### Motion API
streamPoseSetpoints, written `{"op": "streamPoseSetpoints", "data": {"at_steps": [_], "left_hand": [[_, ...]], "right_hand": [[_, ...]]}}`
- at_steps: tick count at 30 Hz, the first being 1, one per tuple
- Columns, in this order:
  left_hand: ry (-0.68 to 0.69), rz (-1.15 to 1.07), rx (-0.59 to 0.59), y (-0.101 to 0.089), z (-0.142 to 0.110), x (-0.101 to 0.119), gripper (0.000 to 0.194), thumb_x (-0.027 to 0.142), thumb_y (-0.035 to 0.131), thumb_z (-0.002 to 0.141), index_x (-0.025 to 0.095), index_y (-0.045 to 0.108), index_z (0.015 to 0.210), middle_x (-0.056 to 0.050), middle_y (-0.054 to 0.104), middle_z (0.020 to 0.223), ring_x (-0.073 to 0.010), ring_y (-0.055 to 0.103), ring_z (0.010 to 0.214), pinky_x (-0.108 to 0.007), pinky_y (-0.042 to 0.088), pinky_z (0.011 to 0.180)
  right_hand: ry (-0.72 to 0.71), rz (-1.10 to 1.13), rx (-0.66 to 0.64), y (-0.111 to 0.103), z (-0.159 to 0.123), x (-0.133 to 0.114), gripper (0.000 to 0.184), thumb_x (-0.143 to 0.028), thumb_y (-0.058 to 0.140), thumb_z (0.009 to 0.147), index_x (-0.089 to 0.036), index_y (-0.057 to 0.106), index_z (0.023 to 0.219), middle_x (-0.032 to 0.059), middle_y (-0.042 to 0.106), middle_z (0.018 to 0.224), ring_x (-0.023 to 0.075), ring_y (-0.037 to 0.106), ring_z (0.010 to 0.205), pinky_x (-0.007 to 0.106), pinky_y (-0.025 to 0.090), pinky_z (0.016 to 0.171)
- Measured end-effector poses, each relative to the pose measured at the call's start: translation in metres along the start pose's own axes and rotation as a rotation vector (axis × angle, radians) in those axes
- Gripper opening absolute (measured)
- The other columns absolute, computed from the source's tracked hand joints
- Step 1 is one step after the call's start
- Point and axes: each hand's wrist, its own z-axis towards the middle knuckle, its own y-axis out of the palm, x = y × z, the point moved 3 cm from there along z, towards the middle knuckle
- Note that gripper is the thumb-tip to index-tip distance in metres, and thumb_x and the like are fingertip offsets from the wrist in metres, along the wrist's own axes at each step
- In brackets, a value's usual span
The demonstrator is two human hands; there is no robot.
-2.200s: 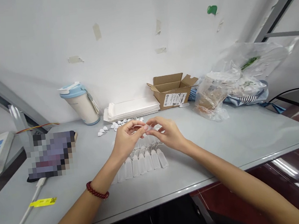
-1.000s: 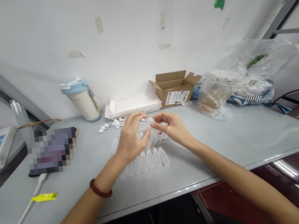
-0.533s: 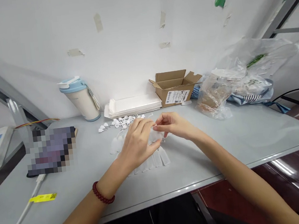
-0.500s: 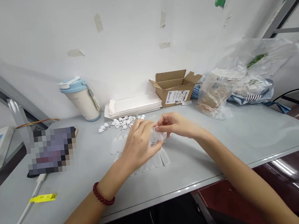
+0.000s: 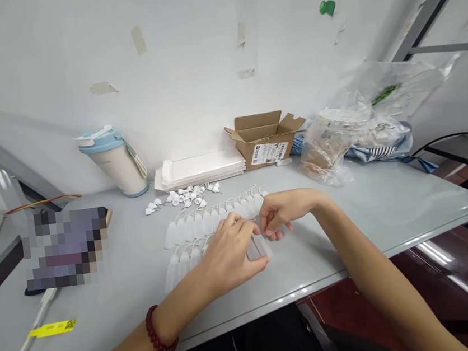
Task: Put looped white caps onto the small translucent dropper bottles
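1. At the far left, a blurred flat object point(image 5: 65, 248) lies on the grey table point(image 5: 107, 319) near its side edge. A white cable point(image 5: 24, 340) runs from it toward the near edge, with a yellow tag point(image 5: 52, 328) beside the cable.
2. Along the white wall point(image 5: 187, 62) at the back stand a blue-lidded tumbler point(image 5: 114, 166) and, just right of it, a stack of white sleeves point(image 5: 199, 169).
3. Small white caps point(image 5: 181, 199) lie scattered in front of the stack, well behind the hands.
4. Two rows of translucent dropper bottles point(image 5: 206, 224) lie on the table, their tips pointing back and their bodies partly hidden by the left hand point(image 5: 230, 255).
5. That hand, wearing a red bead bracelet point(image 5: 154, 332), has its fingers together and clamped on a single bottle point(image 5: 258, 247), which sits at the right end of the nearer row, close to the table's near edge.
6. The right hand point(image 5: 284, 209) hovers just beside that bottle, its fingers loosely curled and slightly apart, holding nothing.
7. A narrow strip of table separates both hands from the near edge; wider tabletop stretches to their right.
8. Further right, an open cardboard box point(image 5: 267, 146) and a crumpled plastic bag point(image 5: 324, 148) sit at the back. The right edge drops to a dark red floor point(image 5: 352, 320).
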Motion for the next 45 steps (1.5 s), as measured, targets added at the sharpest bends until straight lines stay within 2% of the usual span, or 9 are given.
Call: {"op": "streamPoseSetpoints", "data": {"at_steps": [6,14,31,33,35,39,42,43,45], "left_hand": [[-0.006,0.057,-0.048,0.000,0.000,-0.003,0.024,0.029,0.063,0.075,0.017,0.053,0.093,-0.008,0.059,0.097,-0.0277,0.045,0.099,-0.044,0.043,0.083],[0.022,0.175,-0.059,-0.003,0.001,-0.009,0.043,0.048,0.069,0.073,0.017,0.052,0.098,-0.008,0.053,0.102,-0.0266,0.044,0.096,-0.042,0.041,0.081],[0.007,0.104,-0.009,-0.006,0.001,-0.008,0.033,0.044,0.066,0.074,0.019,0.047,0.084,-0.005,0.054,0.092,-0.0245,0.045,0.090,-0.040,0.041,0.076],[-0.026,0.045,0.065,-0.009,0.002,-0.009,0.025,0.039,0.061,0.079,0.020,0.045,0.080,-0.004,0.055,0.087,-0.0228,0.046,0.087,-0.038,0.041,0.075],[-0.076,-0.013,0.175,-0.013,0.004,-0.013,0.016,0.032,0.053,0.085,0.020,0.045,0.078,-0.004,0.055,0.083,-0.0212,0.047,0.084,-0.035,0.042,0.073],[-0.179,-0.072,0.374,-0.026,0.006,-0.028,0.010,0.024,0.046,0.086,0.021,0.050,0.077,-0.003,0.060,0.082,-0.0210,0.050,0.086,-0.033,0.043,0.072],[-0.212,-0.067,0.437,-0.035,0.008,-0.040,0.010,0.021,0.048,0.082,0.022,0.055,0.075,-0.002,0.063,0.084,-0.0211,0.051,0.088,-0.033,0.043,0.073],[-0.225,-0.059,0.450,-0.038,0.008,-0.044,0.010,0.021,0.049,0.081,0.022,0.057,0.074,-0.002,0.064,0.084,-0.0210,0.052,0.088,-0.033,0.043,0.074],[-0.256,-0.047,0.467,-0.042,0.009,-0.052,0.010,0.021,0.052,0.078,0.022,0.060,0.074,-0.002,0.066,0.084,-0.0211,0.053,0.089,-0.034,0.043,0.077]], "right_hand": [[0.051,0.004,-0.063,0.004,0.010,0.001,0.013,-0.026,0.063,0.069,-0.013,0.065,0.071,0.0030,0.068,0.064,0.0133,0.062,0.055,0.021,0.046,0.045],[0.081,-0.044,-0.119,0.005,0.016,0.005,0.014,-0.025,0.059,0.071,-0.011,0.061,0.075,0.0027,0.065,0.067,0.0121,0.061,0.057,0.021,0.045,0.048],[0.058,-0.030,-0.066,0.000,0.011,0.005,0.018,-0.029,0.061,0.074,-0.012,0.063,0.073,0.0037,0.068,0.066,0.0119,0.061,0.056,0.022,0.044,0.050],[0.027,0.006,0.017,-0.007,0.007,0.006,0.019,-0.031,0.061,0.075,-0.013,0.062,0.070,0.0037,0.068,0.065,0.0118,0.061,0.055,0.022,0.043,0.049],[-0.034,0.053,0.192,-0.019,0.003,0.007,0.020,-0.032,0.060,0.076,-0.014,0.062,0.069,0.0032,0.067,0.064,0.0109,0.059,0.053,0.022,0.041,0.048],[-0.095,0.068,0.738,-0.049,-0.005,0.024,0.016,-0.029,0.056,0.080,-0.014,0.061,0.074,0.0038,0.066,0.067,0.0108,0.056,0.054,0.022,0.041,0.048],[0.089,-0.246,1.109,-0.068,-0.009,0.047,0.012,-0.018,0.052,0.082,-0.014,0.063,0.081,0.0067,0.069,0.077,0.0145,0.062,0.067,0.025,0.046,0.061],[0.173,-0.415,1.176,-0.073,-0.009,0.054,0.013,-0.015,0.051,0.082,-0.014,0.064,0.083,0.0074,0.069,0.082,0.0164,0.063,0.076,0.026,0.047,0.069],[0.233,-0.495,1.216,-0.079,-0.007,0.069,0.019,-0.011,0.049,0.081,-0.012,0.065,0.093,0.0127,0.068,0.098,0.0220,0.062,0.092,0.030,0.046,0.078]]}}
